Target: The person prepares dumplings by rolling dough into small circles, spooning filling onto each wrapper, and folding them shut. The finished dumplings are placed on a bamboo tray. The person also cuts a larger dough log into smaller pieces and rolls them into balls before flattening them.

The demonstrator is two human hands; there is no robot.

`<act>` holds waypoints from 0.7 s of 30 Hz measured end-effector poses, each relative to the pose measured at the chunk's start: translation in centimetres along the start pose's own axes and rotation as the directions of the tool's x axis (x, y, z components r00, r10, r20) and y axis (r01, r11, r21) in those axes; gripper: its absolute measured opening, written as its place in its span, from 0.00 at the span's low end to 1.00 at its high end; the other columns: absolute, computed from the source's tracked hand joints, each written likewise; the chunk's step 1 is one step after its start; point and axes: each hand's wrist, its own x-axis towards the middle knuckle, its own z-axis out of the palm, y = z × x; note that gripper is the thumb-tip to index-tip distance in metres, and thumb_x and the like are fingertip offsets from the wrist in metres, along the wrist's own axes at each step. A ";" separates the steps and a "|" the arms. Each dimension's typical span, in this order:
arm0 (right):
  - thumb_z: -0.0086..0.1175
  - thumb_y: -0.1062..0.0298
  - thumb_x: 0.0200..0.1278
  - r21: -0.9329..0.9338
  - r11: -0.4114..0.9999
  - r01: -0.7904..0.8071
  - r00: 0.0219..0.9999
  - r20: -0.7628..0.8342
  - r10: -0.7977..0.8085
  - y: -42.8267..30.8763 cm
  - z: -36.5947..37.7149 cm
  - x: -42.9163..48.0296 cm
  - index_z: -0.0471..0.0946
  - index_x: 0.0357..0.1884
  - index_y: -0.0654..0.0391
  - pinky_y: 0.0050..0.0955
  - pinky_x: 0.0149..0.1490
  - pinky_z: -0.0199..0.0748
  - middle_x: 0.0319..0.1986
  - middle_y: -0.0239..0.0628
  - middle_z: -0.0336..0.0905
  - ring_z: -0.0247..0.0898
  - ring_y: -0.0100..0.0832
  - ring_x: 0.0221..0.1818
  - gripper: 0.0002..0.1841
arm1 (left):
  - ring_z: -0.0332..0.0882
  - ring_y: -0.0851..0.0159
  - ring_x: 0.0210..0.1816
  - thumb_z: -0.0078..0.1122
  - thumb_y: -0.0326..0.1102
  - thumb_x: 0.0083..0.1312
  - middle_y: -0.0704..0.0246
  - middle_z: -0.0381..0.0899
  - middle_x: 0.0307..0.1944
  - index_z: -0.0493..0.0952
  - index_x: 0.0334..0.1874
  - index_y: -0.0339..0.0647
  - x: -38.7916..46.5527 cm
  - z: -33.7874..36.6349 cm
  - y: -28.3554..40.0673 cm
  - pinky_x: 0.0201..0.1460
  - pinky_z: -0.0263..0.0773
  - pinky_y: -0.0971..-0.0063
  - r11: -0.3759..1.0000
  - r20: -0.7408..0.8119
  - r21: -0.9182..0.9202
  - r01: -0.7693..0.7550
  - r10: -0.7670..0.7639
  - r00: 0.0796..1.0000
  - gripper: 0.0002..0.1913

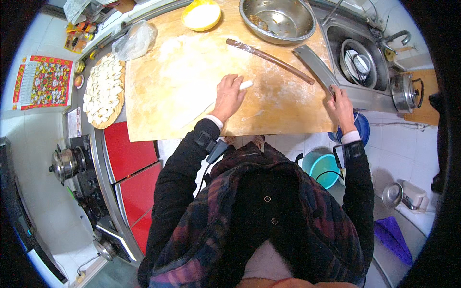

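Note:
My left hand rests on a short white roll of dough, whose end sticks out past the fingers on the floured wooden board. At the board's right edge my right hand grips the handle of a cleaver. Its wide grey blade lies along the board, pointing away from me. Between the dough and the blade is a brown wooden rolling pin, dusted with flour and set slantwise. Under my fingers, part of the dough is hidden.
Left of the board, a round tray carries many dumplings beside a plastic bag. At the back stand a yellow bowl of flour and a steel basin with filling remnants. A sink holding dishes adjoins on the right.

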 end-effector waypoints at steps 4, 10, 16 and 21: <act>0.53 0.69 0.66 0.180 0.978 -0.108 0.990 -0.071 0.123 -4.6 -3.4 -3.9 0.72 0.59 0.60 0.45 0.45 0.76 0.42 0.55 0.77 0.77 0.53 0.40 0.19 | 0.72 0.51 0.48 0.65 0.29 0.57 0.60 0.77 0.43 0.78 0.48 0.37 -0.1 -0.2 -0.5 0.53 0.67 0.59 0.994 -0.121 -0.113 0.008 -0.022 0.992 0.16; 0.53 0.68 0.69 0.416 0.771 -0.483 0.846 0.449 0.288 -14.1 -2.7 -7.2 0.71 0.60 0.66 0.40 0.46 0.76 0.41 0.56 0.79 0.79 0.51 0.43 0.20 | 0.74 0.49 0.46 0.64 0.26 0.58 0.58 0.77 0.41 0.76 0.45 0.37 0.3 1.2 -0.7 0.51 0.69 0.59 0.969 -0.177 -0.247 -0.026 -0.019 0.984 0.13; 0.53 0.69 0.68 0.404 0.894 -0.192 0.966 0.237 0.100 -20.5 0.5 -6.7 0.69 0.59 0.65 0.47 0.46 0.76 0.43 0.59 0.77 0.77 0.57 0.43 0.20 | 0.74 0.48 0.47 0.61 0.24 0.57 0.58 0.77 0.42 0.75 0.43 0.38 0.3 0.8 -1.1 0.51 0.70 0.58 0.930 -0.135 -0.367 -0.003 -0.050 0.990 0.12; 0.51 0.69 0.69 0.414 0.891 -0.184 0.968 0.232 0.093 -23.1 -0.1 -6.5 0.69 0.59 0.66 0.48 0.47 0.75 0.45 0.61 0.76 0.76 0.59 0.45 0.19 | 0.74 0.47 0.48 0.61 0.23 0.57 0.57 0.76 0.43 0.74 0.43 0.37 0.4 0.9 -1.0 0.51 0.70 0.57 0.916 -0.114 -0.399 0.025 -0.077 0.991 0.11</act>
